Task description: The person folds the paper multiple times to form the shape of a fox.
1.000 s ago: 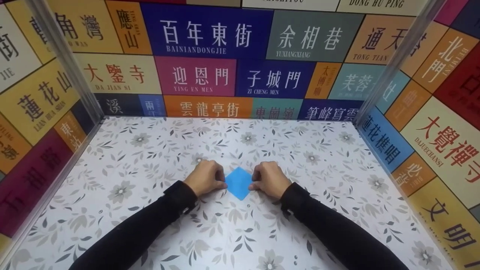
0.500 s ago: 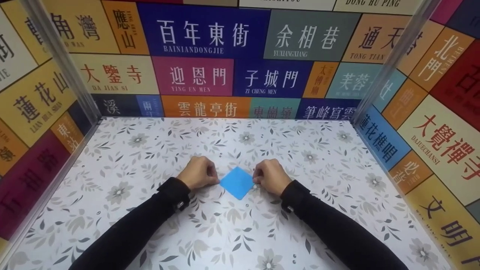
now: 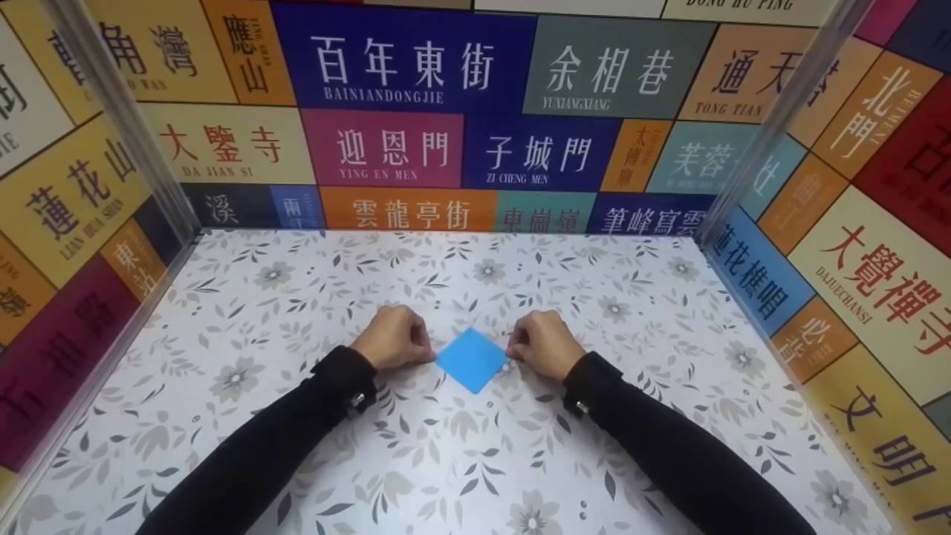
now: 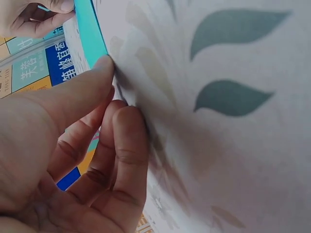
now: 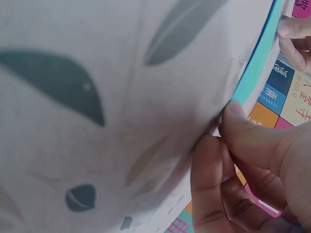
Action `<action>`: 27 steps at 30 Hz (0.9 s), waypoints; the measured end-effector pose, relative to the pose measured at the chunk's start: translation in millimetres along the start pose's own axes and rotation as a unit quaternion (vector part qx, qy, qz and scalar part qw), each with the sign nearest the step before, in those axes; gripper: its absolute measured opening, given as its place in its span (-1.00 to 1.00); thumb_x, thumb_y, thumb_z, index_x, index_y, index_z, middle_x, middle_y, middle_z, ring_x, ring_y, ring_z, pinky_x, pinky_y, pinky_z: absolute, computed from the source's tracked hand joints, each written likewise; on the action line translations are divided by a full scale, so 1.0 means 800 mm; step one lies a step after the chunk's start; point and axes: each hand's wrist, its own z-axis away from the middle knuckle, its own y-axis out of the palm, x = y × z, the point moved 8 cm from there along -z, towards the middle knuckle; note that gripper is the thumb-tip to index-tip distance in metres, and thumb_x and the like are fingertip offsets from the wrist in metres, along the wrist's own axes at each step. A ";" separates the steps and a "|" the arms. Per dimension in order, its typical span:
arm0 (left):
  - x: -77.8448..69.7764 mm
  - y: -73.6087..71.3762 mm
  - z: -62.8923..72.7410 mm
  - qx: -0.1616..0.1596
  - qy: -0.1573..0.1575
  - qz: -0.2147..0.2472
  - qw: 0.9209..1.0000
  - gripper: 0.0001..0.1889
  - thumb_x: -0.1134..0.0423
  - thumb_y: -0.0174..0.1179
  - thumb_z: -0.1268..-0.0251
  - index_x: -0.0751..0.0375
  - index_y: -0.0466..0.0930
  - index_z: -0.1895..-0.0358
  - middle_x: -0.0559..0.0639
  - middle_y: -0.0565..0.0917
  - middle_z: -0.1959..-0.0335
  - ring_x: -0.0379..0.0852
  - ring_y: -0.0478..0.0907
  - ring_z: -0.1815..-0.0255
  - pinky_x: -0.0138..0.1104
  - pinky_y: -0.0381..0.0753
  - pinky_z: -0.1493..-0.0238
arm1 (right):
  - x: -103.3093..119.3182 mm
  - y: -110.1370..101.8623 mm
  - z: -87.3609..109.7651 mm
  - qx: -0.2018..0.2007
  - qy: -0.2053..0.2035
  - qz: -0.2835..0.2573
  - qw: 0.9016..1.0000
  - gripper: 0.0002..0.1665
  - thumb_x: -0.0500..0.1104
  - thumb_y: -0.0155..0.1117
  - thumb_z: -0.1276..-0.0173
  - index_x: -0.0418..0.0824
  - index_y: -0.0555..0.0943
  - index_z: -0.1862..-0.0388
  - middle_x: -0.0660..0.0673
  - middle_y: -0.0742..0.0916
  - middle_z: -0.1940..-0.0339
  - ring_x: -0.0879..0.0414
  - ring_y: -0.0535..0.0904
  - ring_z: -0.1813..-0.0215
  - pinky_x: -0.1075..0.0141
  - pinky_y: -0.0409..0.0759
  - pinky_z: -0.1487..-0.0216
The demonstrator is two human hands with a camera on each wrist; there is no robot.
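A small square of blue paper (image 3: 472, 361) lies turned like a diamond at the middle of the tabletop. My left hand (image 3: 391, 338) pinches its left corner between thumb and fingertips. At the opposite corner, my right hand (image 3: 546, 344) grips the paper the same way. In the left wrist view the sheet looks like a thin teal strip (image 4: 91, 36), with the thumb tip on its near end and the other fingers curled beneath. The right wrist view has the thumb pressed on the paper's end (image 5: 248, 80), low over the table surface.
A white tablecloth (image 3: 475, 453) with grey flowers and leaves covers the table. Panels of coloured name signs (image 3: 409, 67) wall in the back and both sides. Clear upright posts (image 3: 773, 141) stand at the back corners.
Both hands have drawn apart, the left going leftward and the right slightly rightward. The blue paper, narrower a second ago, now spreads wider and flatter between them.
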 end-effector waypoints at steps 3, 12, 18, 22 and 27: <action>0.001 -0.002 -0.002 0.005 -0.012 -0.003 1.000 -0.82 0.29 0.78 -0.21 0.18 0.90 0.38 -0.02 0.86 0.44 -0.13 0.64 0.38 -0.26 0.65 0.09 | -0.002 -0.002 -0.001 0.003 0.010 0.000 1.000 -0.86 -0.30 0.75 -0.36 -0.20 0.91 0.37 -0.07 0.92 0.40 0.02 0.78 0.28 0.08 0.76 0.07; 0.024 0.001 -0.012 0.025 -0.027 0.036 0.999 -0.81 0.18 0.76 -0.27 0.05 0.88 0.36 -0.06 0.86 0.39 -0.10 0.68 0.34 -0.31 0.65 0.18 | -0.008 -0.009 -0.001 0.005 0.040 -0.004 0.999 -0.91 -0.28 0.68 -0.47 -0.21 0.93 0.29 -0.10 0.94 0.34 -0.01 0.83 0.22 0.05 0.80 0.00; 0.024 -0.005 -0.012 0.017 -0.022 0.038 0.999 -0.81 0.17 0.74 -0.33 0.07 0.89 0.36 -0.06 0.86 0.40 -0.16 0.67 0.40 -0.35 0.65 0.25 | -0.003 -0.019 0.000 -0.009 0.032 -0.008 0.999 -0.91 -0.32 0.64 -0.50 -0.27 0.93 0.27 -0.15 0.94 0.34 -0.07 0.85 0.23 0.01 0.84 0.03; 0.009 -0.016 -0.006 0.015 -0.047 0.023 0.999 -0.82 0.18 0.71 -0.38 0.12 0.90 0.31 -0.01 0.86 0.39 -0.16 0.68 0.42 -0.34 0.65 0.25 | -0.002 -0.023 0.000 -0.014 0.030 -0.005 0.999 -0.89 -0.29 0.64 -0.52 -0.27 0.92 0.28 -0.14 0.92 0.37 -0.03 0.81 0.27 0.05 0.80 0.08; 0.008 -0.024 -0.004 -0.002 -0.058 0.003 0.998 -0.79 0.08 0.66 -0.45 0.10 0.89 0.26 -0.02 0.87 0.35 -0.12 0.70 0.36 -0.23 0.71 0.10 | -0.006 -0.028 0.000 -0.014 0.046 -0.008 0.999 -0.87 -0.22 0.63 -0.55 -0.23 0.94 0.26 -0.11 0.94 0.33 0.03 0.78 0.27 0.09 0.76 0.07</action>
